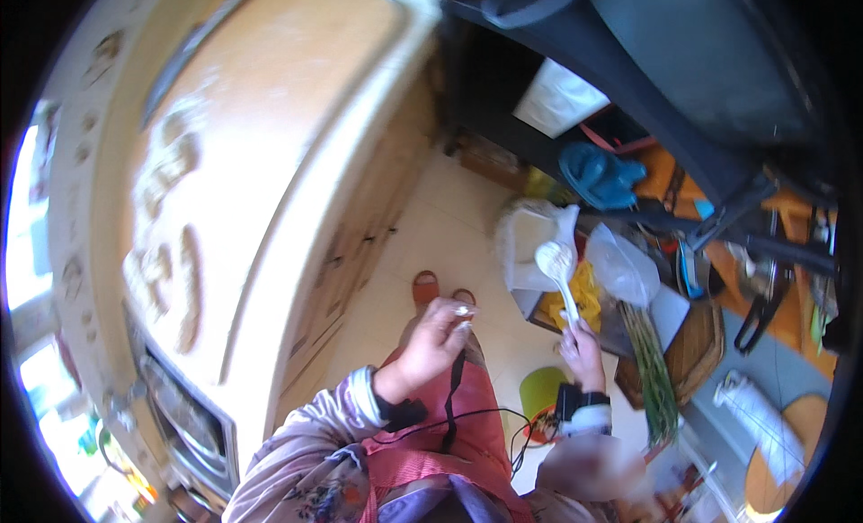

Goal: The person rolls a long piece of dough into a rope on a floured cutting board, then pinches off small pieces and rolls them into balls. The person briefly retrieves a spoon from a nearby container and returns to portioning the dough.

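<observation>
My right hand grips the handle of a white scoop-like spoon, whose bowl carries white powder that looks like flour. Under and beside the bowl is an opened clear plastic bag with pale powder inside. My left hand hovers over my pink apron, its fingers curled and white residue on the tips; whether something small sits between them is unclear. To the left, floury dough pieces, one rolled into a strip, rest on a pale work board.
A yellow bag, a clear plastic bag and long green stalks crowd the right side. Below stands a green bin. A sink adjoins the counter. A dark cable crosses my apron. Dark chair-like framework hangs upper right.
</observation>
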Demonstrator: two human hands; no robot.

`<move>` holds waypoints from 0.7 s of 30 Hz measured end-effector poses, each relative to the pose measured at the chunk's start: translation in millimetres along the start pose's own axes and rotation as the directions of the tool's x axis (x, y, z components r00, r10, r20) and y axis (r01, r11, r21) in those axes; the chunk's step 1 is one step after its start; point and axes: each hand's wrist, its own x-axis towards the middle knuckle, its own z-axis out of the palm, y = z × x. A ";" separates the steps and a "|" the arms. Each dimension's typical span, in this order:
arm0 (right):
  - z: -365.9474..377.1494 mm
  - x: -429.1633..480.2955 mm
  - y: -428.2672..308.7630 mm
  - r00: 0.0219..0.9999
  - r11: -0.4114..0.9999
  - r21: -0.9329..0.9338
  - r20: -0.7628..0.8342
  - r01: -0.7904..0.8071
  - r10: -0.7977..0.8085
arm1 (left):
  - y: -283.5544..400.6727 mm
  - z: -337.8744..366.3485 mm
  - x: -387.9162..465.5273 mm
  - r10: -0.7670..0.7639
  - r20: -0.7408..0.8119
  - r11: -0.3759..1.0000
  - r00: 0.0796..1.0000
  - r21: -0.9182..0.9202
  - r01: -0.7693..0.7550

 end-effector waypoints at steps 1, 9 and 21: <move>15.3 -17.6 -9.7 1.000 1.000 0.006 0.019 0.016 -0.016 | 15.5 -6.5 -2.5 -0.006 -0.019 1.000 1.000 -0.009 0.006; 185.1 -108.5 -88.7 0.936 0.994 -0.098 0.351 0.045 -0.008 | 134.0 -87.5 -35.9 0.145 -0.245 0.986 0.959 -0.039 -0.159; 512.8 -69.2 -122.2 0.811 0.716 -0.528 0.578 0.456 -0.090 | 172.8 -230.0 -72.2 -0.022 -0.486 0.968 0.873 -0.230 -0.104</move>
